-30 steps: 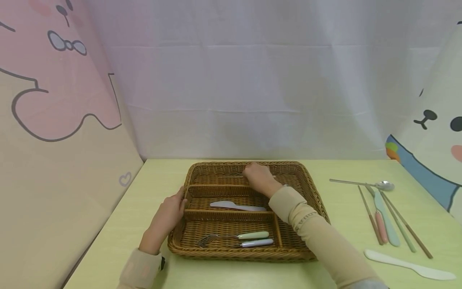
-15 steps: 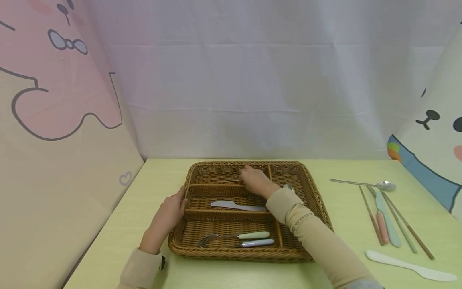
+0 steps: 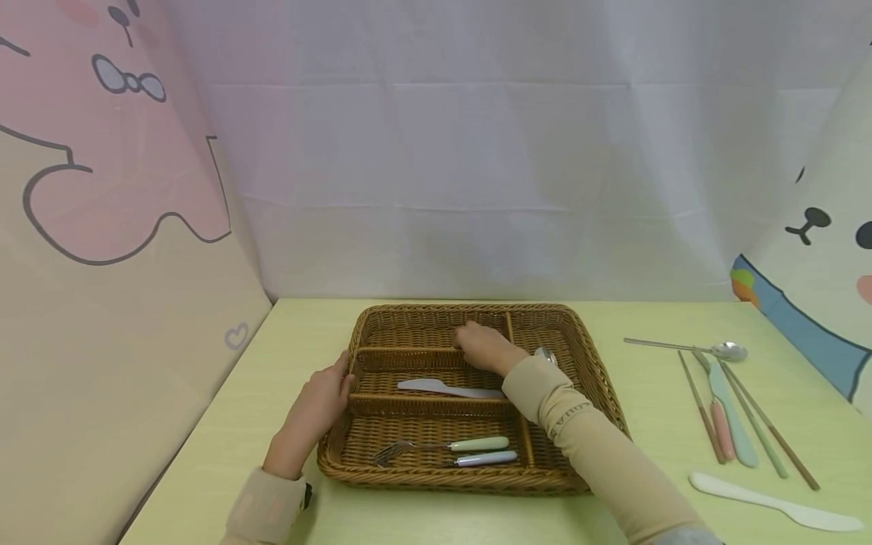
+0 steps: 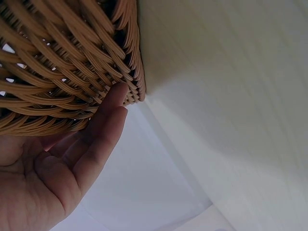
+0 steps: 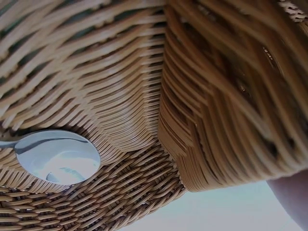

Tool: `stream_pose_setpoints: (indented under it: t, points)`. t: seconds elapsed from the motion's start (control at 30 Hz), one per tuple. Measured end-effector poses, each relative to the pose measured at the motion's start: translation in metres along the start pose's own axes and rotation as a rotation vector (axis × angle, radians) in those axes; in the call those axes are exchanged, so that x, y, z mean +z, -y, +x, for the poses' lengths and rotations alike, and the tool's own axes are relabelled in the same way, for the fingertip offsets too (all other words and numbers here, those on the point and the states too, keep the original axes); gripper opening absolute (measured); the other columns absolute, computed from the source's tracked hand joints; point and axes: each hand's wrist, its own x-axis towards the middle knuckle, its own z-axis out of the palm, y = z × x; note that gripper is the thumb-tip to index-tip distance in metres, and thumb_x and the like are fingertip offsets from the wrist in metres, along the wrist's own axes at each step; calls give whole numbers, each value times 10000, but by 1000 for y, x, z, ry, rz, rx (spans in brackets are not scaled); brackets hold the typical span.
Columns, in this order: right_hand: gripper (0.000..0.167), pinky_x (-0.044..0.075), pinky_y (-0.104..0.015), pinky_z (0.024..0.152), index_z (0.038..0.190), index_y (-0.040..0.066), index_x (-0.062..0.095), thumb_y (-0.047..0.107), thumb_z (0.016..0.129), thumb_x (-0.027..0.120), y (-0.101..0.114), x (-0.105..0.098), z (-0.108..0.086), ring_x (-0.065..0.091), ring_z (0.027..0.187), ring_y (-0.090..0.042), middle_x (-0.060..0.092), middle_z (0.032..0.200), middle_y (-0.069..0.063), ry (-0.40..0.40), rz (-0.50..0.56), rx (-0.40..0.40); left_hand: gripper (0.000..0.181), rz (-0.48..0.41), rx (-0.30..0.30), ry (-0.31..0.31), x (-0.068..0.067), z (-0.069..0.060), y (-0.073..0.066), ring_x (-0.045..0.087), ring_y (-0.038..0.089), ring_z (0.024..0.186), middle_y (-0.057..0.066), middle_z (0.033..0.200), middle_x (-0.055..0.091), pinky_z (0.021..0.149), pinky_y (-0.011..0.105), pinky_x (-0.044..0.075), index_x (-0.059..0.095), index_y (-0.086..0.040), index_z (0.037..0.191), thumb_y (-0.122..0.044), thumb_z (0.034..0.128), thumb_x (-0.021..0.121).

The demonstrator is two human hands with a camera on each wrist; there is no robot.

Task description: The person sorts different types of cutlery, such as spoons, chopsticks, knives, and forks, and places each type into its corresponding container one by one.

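A brown wicker cutlery basket [image 3: 470, 478] with dividers sits on the table. My left hand [image 3: 320, 405] grips its left side, thumb over the rim and fingers against the outer wall in the left wrist view. My right hand [image 3: 485, 348] reaches down into the rear left compartment near the divider; its fingertips and anything in them are hidden. A metal spoon [image 5: 57, 158] lies in the right compartment. A pale lavender knife [image 3: 446, 389] is in the middle compartment. In the front one lie a green-handled fork [image 3: 477, 444] and a lavender-handled piece [image 3: 485, 459].
Right of the basket are a long metal spoon [image 3: 725, 350], several chopsticks [image 3: 700, 409], a mint knife [image 3: 736, 424], a pink-handled piece [image 3: 722, 431] and a white knife [image 3: 777, 502]. A white curtain [image 3: 477, 189] hangs behind the yellow table [image 3: 225, 454].
My right hand has shifted slightly left and lower in the rear compartment. A thin metal piece beside it earlier is now out of sight. My left hand has stayed on the basket.
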Motion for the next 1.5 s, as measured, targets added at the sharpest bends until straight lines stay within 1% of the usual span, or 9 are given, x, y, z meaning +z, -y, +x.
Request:
stream_pose_setpoints:
  t: [0.23, 0.47, 0.63, 0.77, 0.9, 1.1, 1.2, 1.3, 1.5]
  points:
    - [232, 486, -365, 828, 1075, 60, 659, -6, 903, 518, 2, -1, -1, 578, 1009, -251, 631, 1068, -108, 1, -23, 17, 505, -3, 2, 1, -1, -1, 0, 344, 99, 403, 12, 522, 444, 425, 242, 319, 294, 77, 1394, -122, 961, 460]
    - [253, 519, -349, 745, 1069, 97, 681, -7, 869, 568, 4, -6, -4, 606, 960, -243, 656, 1044, -86, -102, -94, 14, 502, -1, -2, -1, -2, 0, -2, 369, 103, 417, 20, 550, 463, 444, 242, 331, 302, 78, 1391, -116, 957, 466]
    - [280, 517, -343, 643, 1119, 85, 656, 3, 873, 550, 1, -9, -6, 604, 947, -256, 652, 1047, -98, -176, -117, 46, 500, 6, 6, -10, -1, -1, -2, 386, 107, 421, 32, 571, 482, 445, 244, 335, 312, 87, 1383, -110, 952, 474]
    - [264, 518, -332, 615, 1120, 90, 653, 46, 871, 572, -3, -11, -8, 613, 926, -246, 655, 1041, -96, -215, -140, 69, 498, 12, 2, -12, -1, 0, -1, 387, 106, 416, 30, 573, 480, 445, 242, 337, 316, 80, 1384, -118, 954, 472]
    - [253, 498, -307, 554, 1082, 86, 662, 33, 847, 585, -8, -15, -11, 624, 842, -226, 663, 985, -89, -250, -150, 77, 499, 9, 3, -13, 0, 0, 0, 371, 106, 409, 27, 555, 466, 434, 241, 330, 314, 80, 1385, -119, 955, 471]
    - [216, 407, -280, 456, 951, 79, 668, -7, 866, 490, -14, -27, -19, 577, 635, -169, 661, 844, -71, -279, -118, 102, 503, 11, 6, -7, -1, 0, 0, 366, 102, 409, 17, 548, 457, 431, 239, 323, 302, 74, 1392, -121, 958, 465]
    - [215, 387, -273, 449, 939, 87, 658, -3, 865, 478, -19, -33, -25, 559, 611, -159, 654, 829, -64, -286, -113, 126, 502, 7, 9, -1, -1, 0, 0, 353, 97, 396, 12, 527, 448, 419, 236, 319, 295, 76, 1394, -122, 962, 457]
    - [209, 422, -283, 477, 942, 85, 658, 14, 877, 473, -29, -35, -29, 590, 651, -179, 658, 848, -73, -328, -112, 115, 504, 2, 6, 5, -2, -1, -1, 345, 96, 390, 11, 514, 443, 415, 236, 318, 289, 76, 1396, -123, 963, 454]
    - [178, 446, -318, 513, 845, 54, 644, -9, 852, 478, -39, -51, -49, 573, 648, -201, 650, 799, -92, -350, -100, 157, 508, -3, -1, 10, -1, -1, -1, 332, 97, 390, 15, 505, 437, 417, 240, 318, 284, 71, 1400, -130, 965, 452]
